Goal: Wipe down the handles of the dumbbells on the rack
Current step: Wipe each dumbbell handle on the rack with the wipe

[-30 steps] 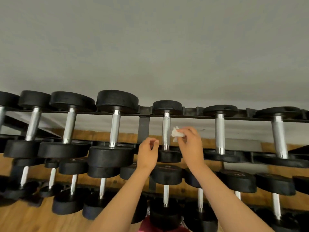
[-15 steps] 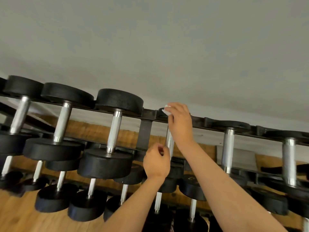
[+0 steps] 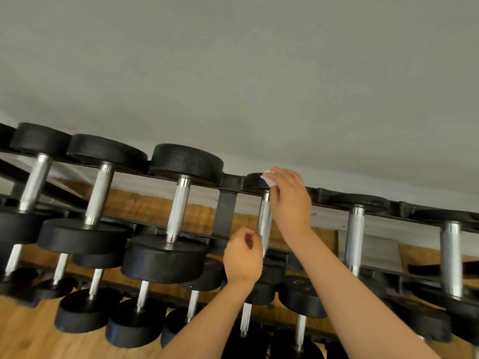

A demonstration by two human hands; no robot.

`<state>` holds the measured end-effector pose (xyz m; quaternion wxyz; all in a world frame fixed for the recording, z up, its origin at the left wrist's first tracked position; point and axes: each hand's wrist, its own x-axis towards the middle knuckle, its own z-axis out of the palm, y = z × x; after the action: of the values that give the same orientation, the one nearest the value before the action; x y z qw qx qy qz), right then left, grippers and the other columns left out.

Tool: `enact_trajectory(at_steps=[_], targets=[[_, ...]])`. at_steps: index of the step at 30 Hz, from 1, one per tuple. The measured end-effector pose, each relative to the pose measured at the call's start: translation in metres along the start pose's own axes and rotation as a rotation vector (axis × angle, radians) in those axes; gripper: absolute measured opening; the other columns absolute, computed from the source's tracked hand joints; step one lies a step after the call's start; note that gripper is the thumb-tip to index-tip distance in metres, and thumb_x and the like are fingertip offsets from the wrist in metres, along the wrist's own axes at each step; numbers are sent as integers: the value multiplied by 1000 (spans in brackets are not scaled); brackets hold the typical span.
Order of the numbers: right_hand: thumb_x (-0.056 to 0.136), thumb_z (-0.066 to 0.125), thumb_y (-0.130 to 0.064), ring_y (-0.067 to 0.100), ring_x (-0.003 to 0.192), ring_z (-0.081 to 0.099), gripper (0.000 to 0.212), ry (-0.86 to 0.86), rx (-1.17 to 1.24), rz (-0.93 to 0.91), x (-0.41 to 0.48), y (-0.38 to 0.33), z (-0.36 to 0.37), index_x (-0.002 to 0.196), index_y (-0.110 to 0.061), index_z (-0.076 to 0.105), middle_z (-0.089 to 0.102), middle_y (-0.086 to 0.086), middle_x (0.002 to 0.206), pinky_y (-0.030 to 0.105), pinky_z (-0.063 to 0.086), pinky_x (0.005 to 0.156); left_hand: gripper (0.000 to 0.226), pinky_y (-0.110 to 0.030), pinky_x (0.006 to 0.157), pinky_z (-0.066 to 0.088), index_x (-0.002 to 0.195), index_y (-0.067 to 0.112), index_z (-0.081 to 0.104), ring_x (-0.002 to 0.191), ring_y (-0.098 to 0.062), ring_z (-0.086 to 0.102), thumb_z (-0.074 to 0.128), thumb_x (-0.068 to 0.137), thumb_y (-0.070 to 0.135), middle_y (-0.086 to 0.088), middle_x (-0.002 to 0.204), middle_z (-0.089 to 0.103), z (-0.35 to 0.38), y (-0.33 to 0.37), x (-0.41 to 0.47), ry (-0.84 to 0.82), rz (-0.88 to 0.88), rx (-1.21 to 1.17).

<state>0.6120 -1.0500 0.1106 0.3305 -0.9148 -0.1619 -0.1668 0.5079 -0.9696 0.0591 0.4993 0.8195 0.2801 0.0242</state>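
A small dumbbell with a knurled steel handle [image 3: 265,221] lies across the top tier of the black rack [image 3: 226,211]. My right hand [image 3: 290,200] pinches a white wipe [image 3: 268,178] against the far black head of that dumbbell, at the top end of the handle. My left hand [image 3: 242,256] is curled just left of the handle's near end; whether it grips the handle I cannot tell. Bigger dumbbells [image 3: 178,206] sit to the left on the same tier, and others [image 3: 355,234] to the right.
Lower tiers hold several more black dumbbells [image 3: 85,310]. A grey wall [image 3: 233,73] rises behind the rack and a wooden floor [image 3: 28,332] shows at the lower left.
My right hand moved the wipe up the handle from its middle to the far head. My left hand stayed near the handle's near end. The view tilted and shifted right.
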Motion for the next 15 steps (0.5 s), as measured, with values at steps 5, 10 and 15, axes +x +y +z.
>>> enact_trajectory(at_steps=[5,10,15], targets=[[78,72,6,25,120,59,29,-111,-83,-180,2,-6,11,101,-11,75,68,4,119,32,33,106,12,-26,64,49,84,21,60,70,-7,60,54,94,19,7,76,63,-4,4,-1,-28,-14,-11],[94,57,-6,10,124,52,32,-85,135,103,-29,35,-18,124,-15,65,61,-2,130,23,37,109,14,-12,56,41,81,23,58,64,-3,59,55,95,20,4,71,63,-6,4,-2,-48,-5,-17],[96,55,-13,11,81,64,12,97,435,654,-58,28,-10,102,-18,65,64,-9,85,13,49,67,12,-10,56,42,83,23,58,65,1,59,56,95,19,6,72,62,-8,9,-3,-67,1,-7]])
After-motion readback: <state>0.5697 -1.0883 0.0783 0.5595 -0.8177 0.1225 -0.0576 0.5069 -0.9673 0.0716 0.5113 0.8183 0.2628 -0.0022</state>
